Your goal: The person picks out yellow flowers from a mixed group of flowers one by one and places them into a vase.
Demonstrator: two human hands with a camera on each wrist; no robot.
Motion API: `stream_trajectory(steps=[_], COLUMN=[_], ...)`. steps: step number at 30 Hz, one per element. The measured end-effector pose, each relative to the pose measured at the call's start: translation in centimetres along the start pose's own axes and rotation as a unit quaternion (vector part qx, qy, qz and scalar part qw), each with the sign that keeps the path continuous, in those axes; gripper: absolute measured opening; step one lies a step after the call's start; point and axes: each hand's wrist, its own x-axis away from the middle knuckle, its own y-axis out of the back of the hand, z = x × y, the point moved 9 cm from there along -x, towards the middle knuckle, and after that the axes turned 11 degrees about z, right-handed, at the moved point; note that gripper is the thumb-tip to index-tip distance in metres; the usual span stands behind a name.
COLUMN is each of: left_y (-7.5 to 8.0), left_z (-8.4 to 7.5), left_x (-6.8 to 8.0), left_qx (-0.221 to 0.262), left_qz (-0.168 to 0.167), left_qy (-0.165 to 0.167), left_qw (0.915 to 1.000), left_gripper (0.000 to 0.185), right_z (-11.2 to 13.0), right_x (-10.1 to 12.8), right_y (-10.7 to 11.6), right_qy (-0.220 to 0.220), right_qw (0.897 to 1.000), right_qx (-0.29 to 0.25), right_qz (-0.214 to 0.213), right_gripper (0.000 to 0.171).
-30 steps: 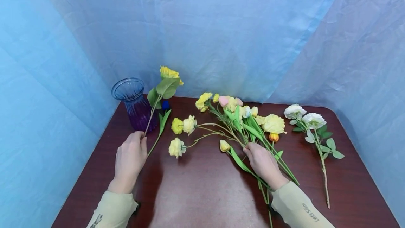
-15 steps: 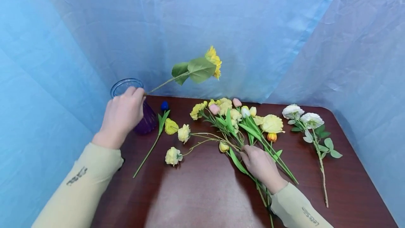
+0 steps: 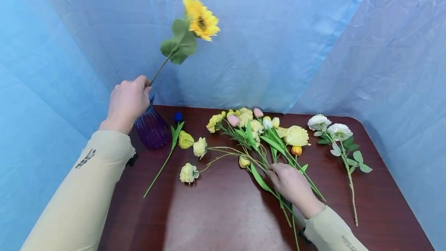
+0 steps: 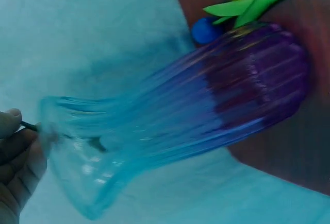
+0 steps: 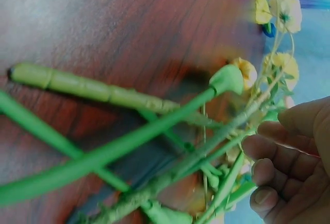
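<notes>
Dark red-brown table [image 3: 209, 220], far right corner rounded, bears a blue-to-purple vase [image 3: 152, 128] standing at far left, a blue tulip [image 3: 176, 133] just beside it, a mixed flower heap [image 3: 249, 134] mid-table, and a white-flowered stem [image 3: 343, 155] at right.

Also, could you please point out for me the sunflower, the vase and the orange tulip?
Sunflower [image 3: 201, 23]: head view, on the dark centre of its bloom.
Vase [image 4: 252, 77]: left wrist view, on its purple lower body.
Orange tulip [image 3: 297, 150]: head view, on its bud.

head: bright | tabletop [image 3: 205, 216] glare | sunflower [image 3: 201, 20] slightly blurred | left wrist: dimmer
</notes>
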Motion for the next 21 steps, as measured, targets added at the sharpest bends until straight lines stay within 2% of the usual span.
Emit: stream_trajectory(steps=[3,5,7,10,14,16,18,20,21], left_y=[-1.1,-1.6,-1.8,-2.0,-2.2,-2.1,-1.5,-0.7,-0.4], left_z=[1.9,2.7,3.2,3.5,3.8,3.7,3.0,1.7,1.0], left_x=[0.4,0.7,0.9,0.9,0.8,1.1,1.6,2.7,3.4], left_qx=[0.0,-0.011,-0.022,-0.045,-0.048,-0.043,-0.042,-0.044,-0.046], left_qz=[0.04,0.046,0.043,0.041,0.076,0.077,0.031,-0.047,-0.09], left_qy=[0.046,0.059,0.059,0.058,0.079,0.086,0.075,0.049,0.035], left_qw=[0.9981,0.9971,0.9971,0.9964,0.9929,0.9924,0.9958,0.9967,0.9943], left_gripper=[0.019,0.021,0.031,0.045,0.052,0.053,0.053,0.05,0.046], right_z=[-1.5,-2.7,-4.1,-5.9,-8.0,-8.8,-9.7,-10.5,-10.8], right_x=[0.5,1.0,1.6,2.4,3.5,4.1,4.6,5.1,5.4], right_y=[0.5,0.9,1.4,2.1,2.5,2.6,2.6,2.5,2.4], right_qy=[-0.025,-0.043,-0.057,-0.067,-0.085,-0.094,-0.1,-0.103,-0.103], right_qw=[1.0,0.999,0.998,0.997,0.995,0.994,0.993,0.993,0.993], right_qx=[-0.008,-0.014,-0.015,-0.019,-0.028,-0.033,-0.034,-0.028,-0.023], right_qz=[0.014,0.024,0.029,0.032,0.042,0.046,0.048,0.048,0.047], right_gripper=[0.006,0.009,0.011,0.012,0.012,0.012,0.013,0.016,0.018])
